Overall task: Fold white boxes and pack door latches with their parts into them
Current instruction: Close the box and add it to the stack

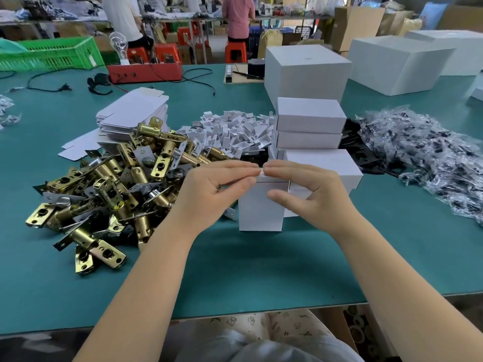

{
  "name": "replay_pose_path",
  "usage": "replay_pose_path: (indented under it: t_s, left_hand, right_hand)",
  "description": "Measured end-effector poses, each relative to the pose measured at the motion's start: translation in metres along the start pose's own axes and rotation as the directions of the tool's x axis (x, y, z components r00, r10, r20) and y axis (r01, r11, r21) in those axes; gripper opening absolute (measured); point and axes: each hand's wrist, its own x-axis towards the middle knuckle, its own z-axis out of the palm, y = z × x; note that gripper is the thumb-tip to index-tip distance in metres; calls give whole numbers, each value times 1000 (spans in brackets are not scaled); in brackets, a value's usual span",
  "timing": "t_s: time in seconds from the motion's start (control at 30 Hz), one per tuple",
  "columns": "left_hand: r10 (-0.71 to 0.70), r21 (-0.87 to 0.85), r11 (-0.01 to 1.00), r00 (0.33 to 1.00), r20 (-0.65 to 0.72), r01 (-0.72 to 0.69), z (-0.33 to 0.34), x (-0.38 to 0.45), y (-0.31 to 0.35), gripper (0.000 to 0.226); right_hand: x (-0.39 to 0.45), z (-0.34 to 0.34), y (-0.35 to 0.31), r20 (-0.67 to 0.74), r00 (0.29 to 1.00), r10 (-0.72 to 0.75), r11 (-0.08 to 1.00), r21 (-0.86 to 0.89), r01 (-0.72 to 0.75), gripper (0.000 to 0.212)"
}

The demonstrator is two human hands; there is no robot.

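Two hands meet over one small white box (pixel 261 207) standing upright on the green table (pixel 235 270), just in front of us. Our left hand (pixel 209 189) and right hand (pixel 305 192) come together at the top edge, fingertips nearly touching, each pinching part of the top flap (pixel 261 173). The right thumb presses the box's front face, which we judge steadies it while the flap is tucked. We cannot tell whether a latch is already inside, because the hands cover the opening.

Everything we need lies within arm's reach, and that seems the reason for the layout. The pile of brass door latches (pixel 109 189) sits just left of the box, so the left hand can draw from it. Behind the pile lies a stack of flat unfolded boxes (pixel 130 113). A heap of small white card pieces (pixel 232 129) lies behind the hands, and clear bags of small parts (pixel 428 152) spread out to the right. Closed boxes (pixel 311 126) are stacked just behind and to the right of the one in hand, probably the finished ones kept out of the working space. Larger white cartons (pixel 305 71) stand farther back, perhaps for the filled boxes.
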Motion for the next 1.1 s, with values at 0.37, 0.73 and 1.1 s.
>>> replay_pose_path:
  t_s: [0.37,0.73,1.1]
  left_hand:
    - [-215,130,973,949,230,189,1,11,3,38]
    - [-478,-505,717,866,145,480,7,21,7,41]
    - [-673,-640,627,723,-157,445,81,29,47,23]
  right_hand:
    - [-9,10,4,-71,996,-51,994,-98,44,27]
    - [-25,14,0,-328,944,21,1000,29,-12,53]
    - [-19,14,-17,-432,790,436,891,329,-312,65]
